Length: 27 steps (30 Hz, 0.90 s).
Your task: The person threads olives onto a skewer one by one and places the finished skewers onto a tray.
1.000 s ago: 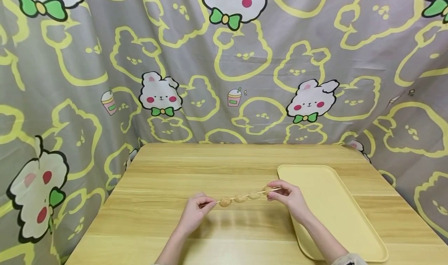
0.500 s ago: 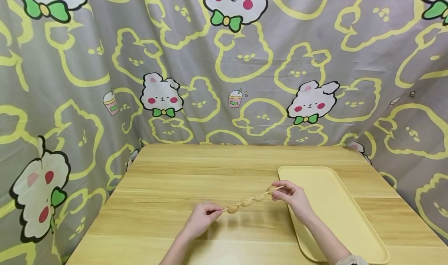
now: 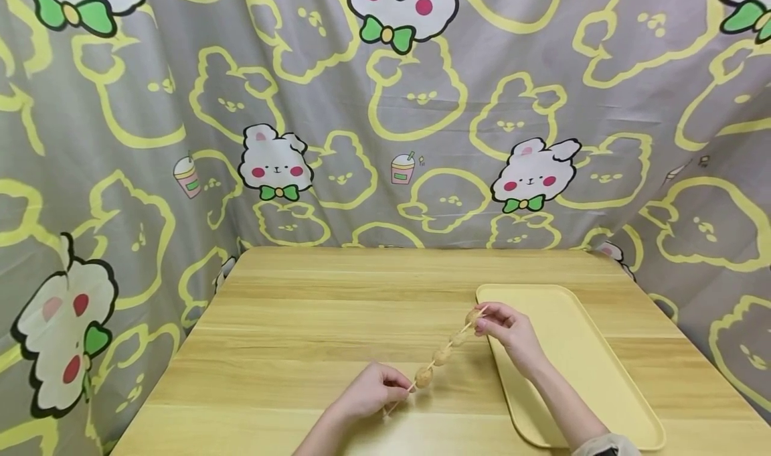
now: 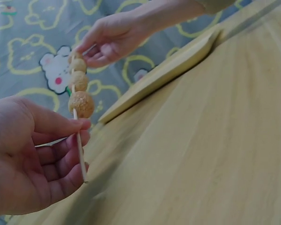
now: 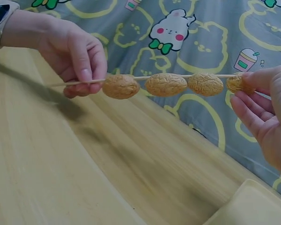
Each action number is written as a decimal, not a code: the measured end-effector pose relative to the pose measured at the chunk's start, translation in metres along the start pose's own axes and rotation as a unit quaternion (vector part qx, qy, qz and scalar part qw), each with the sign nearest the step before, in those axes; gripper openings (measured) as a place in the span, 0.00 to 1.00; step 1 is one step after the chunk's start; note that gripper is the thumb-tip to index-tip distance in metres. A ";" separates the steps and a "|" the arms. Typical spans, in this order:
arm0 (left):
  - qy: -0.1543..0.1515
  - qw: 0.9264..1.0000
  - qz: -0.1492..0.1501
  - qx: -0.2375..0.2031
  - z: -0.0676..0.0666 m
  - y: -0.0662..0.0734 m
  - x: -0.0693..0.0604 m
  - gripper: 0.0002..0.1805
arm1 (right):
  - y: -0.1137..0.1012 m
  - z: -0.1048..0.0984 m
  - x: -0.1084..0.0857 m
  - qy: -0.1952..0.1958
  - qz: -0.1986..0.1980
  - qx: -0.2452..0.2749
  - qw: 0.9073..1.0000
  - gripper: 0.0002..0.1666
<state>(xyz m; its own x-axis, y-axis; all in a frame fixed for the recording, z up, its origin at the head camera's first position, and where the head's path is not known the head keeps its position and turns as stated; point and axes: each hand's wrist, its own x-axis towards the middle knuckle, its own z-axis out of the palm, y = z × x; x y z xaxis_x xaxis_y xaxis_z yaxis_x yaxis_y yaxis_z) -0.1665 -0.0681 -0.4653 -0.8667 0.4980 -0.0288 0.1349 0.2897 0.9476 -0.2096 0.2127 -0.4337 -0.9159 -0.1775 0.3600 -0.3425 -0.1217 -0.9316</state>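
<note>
A wooden skewer threaded with several wrinkled golden-brown balls (image 5: 166, 85) is held above the table between my two hands. My left hand (image 3: 373, 392) pinches the bare stick (image 4: 80, 150) with thumb and fingers, and a short end of it sticks out past them. At the far end, my right hand (image 3: 512, 339) grips the last ball (image 5: 239, 83), which its fingertips partly cover. In the head view the skewer slants up to the right, its left end nearer the front. Small gaps show between some of the balls.
A pale yellow rectangular tray (image 3: 569, 355) lies on the right of the wooden table (image 3: 337, 282), partly under my right forearm. A grey curtain (image 3: 337, 108) with cartoon bears and rabbits hangs behind and at the sides.
My left hand has moved right and toward the front, while my right hand has shifted slightly right and away. The skewer has turned from nearly level to a steep slant, both hands still holding it.
</note>
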 end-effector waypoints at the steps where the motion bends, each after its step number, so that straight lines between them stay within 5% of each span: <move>1: -0.005 1.000 -0.001 -0.003 0.002 0.001 0.000 0.06 | 0.000 -0.001 0.000 -0.001 0.001 -0.002 1.000 0.08; 11: -0.049 0.998 0.010 -0.047 0.017 0.015 0.006 0.04 | -0.003 -0.008 0.006 0.029 0.034 -0.039 0.998 0.17; 17: -0.030 0.997 0.003 -0.074 0.030 0.017 0.014 0.05 | -0.007 -0.009 0.012 0.070 0.046 -0.070 0.994 0.19; 27: -0.017 0.990 0.009 -0.143 0.037 0.023 0.026 0.08 | -0.011 -0.030 0.004 0.088 0.005 -0.105 0.991 0.18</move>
<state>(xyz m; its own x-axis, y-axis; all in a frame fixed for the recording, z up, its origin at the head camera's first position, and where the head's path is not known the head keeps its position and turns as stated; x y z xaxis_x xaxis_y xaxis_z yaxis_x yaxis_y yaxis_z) -0.1681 -0.0187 -0.4560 -0.8481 0.5295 -0.0169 0.0053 0.0403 0.9992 -0.2154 0.2432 -0.4233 -0.9356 -0.0032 0.3530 -0.3519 0.0880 -0.9319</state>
